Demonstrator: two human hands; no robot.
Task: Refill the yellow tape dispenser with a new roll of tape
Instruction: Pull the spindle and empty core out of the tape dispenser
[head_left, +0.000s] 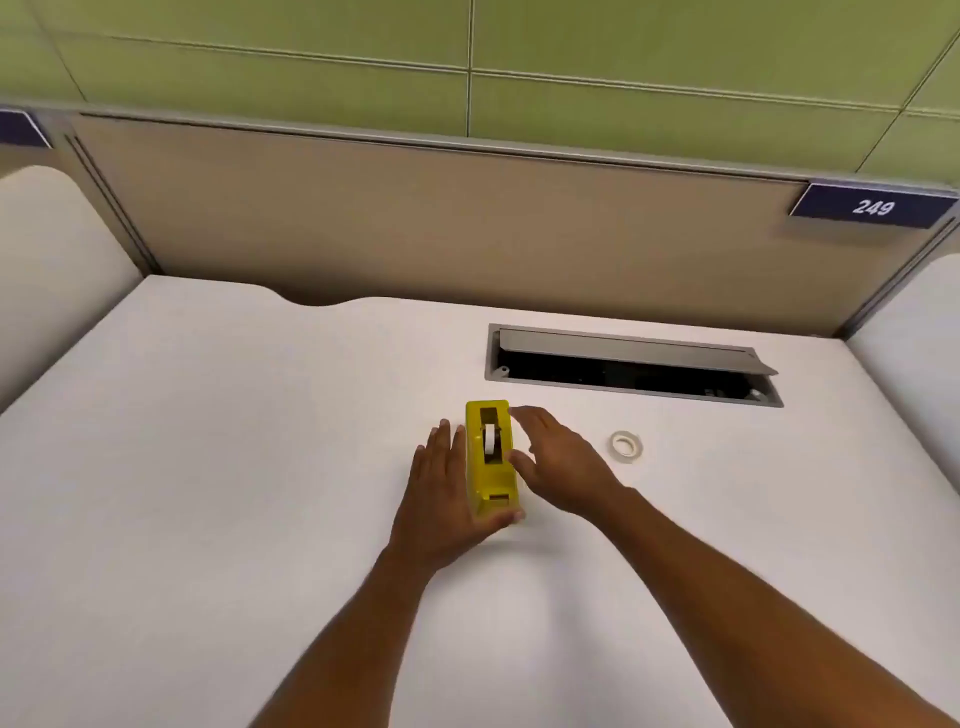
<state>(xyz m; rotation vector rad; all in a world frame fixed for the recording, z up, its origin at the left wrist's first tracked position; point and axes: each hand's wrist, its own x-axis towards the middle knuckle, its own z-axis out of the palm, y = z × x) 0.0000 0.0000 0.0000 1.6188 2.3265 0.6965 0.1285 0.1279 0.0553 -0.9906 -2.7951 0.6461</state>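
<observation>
The yellow tape dispenser (491, 457) stands on the white desk (234, 467), its long axis pointing away from me. A white spool sits in its open slot. My left hand (441, 493) lies flat against the dispenser's left side, with the thumb wrapped under its near end. My right hand (558, 462) rests against the right side, fingers spread, thumb touching the body. A roll of tape (626, 446) lies flat on the desk to the right of my right hand, apart from it.
An open cable hatch (631, 364) with a raised grey lid is set in the desk behind the dispenser. A beige partition (415, 218) closes off the back, with a "249" sign (872, 208) at its right. White side panels flank the desk.
</observation>
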